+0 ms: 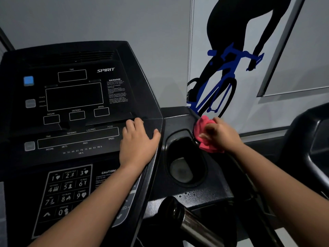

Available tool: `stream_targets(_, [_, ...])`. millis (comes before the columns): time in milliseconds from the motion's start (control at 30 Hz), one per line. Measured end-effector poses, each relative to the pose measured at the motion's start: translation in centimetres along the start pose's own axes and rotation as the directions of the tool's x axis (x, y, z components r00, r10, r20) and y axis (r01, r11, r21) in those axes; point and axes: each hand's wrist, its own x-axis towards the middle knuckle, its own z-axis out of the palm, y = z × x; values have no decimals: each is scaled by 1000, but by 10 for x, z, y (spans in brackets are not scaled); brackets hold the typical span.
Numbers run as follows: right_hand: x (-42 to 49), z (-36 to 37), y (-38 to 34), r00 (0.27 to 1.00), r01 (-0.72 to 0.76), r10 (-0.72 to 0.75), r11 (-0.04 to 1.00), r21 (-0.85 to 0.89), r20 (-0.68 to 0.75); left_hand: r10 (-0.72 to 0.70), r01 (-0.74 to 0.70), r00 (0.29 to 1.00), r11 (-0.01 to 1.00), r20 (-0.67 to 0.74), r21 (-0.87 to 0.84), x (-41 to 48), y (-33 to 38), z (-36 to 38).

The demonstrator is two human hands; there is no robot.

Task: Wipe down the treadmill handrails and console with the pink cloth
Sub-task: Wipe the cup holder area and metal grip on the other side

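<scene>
The black treadmill console (74, 104) fills the left of the view, its displays dark. My left hand (138, 139) rests flat on the console's right edge, fingers straight. My right hand (219, 133) grips the bunched pink cloth (203, 135) and presses it on the black side panel at the far right rim of the cup holder (186, 159). A shiny metal handrail grip (188, 221) juts up at the bottom centre, below the cup holder.
Water droplets (188, 194) speckle the panel below the cup holder. A numbered keypad (68, 191) sits at the lower left. Another black machine (313, 139) stands close on the right. Behind is a wall with a cyclist graphic (226, 72).
</scene>
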Motion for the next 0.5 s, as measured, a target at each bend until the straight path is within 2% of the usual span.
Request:
stream_targets(67, [5, 8, -15, 999, 42, -42, 999, -21, -17, -2, 2, 1000, 1000, 4, 5, 0, 0, 0])
stream_targets(133, [11, 24, -40, 995, 100, -98, 989, -114, 19, -6, 6, 1000, 1000, 1, 5, 0, -1, 1])
stream_targets(200, [12, 40, -69, 979, 202, -199, 964, -175, 33, -9, 9, 1000, 1000, -8, -4, -1, -1, 1])
stream_targets(333, [11, 49, -77, 960, 280, -272, 941, -192, 67, -1, 1, 1000, 1000, 3, -10, -1, -2, 0])
stream_targets(400, [15, 43, -60, 967, 253, -245, 947, -196, 69, 8, -8, 1000, 1000, 5, -16, -1, -3, -1])
stream_targets(500, [15, 32, -36, 999, 43, -45, 996, -84, -18, 21, -21, 1000, 1000, -2, -22, -1, -4, 0])
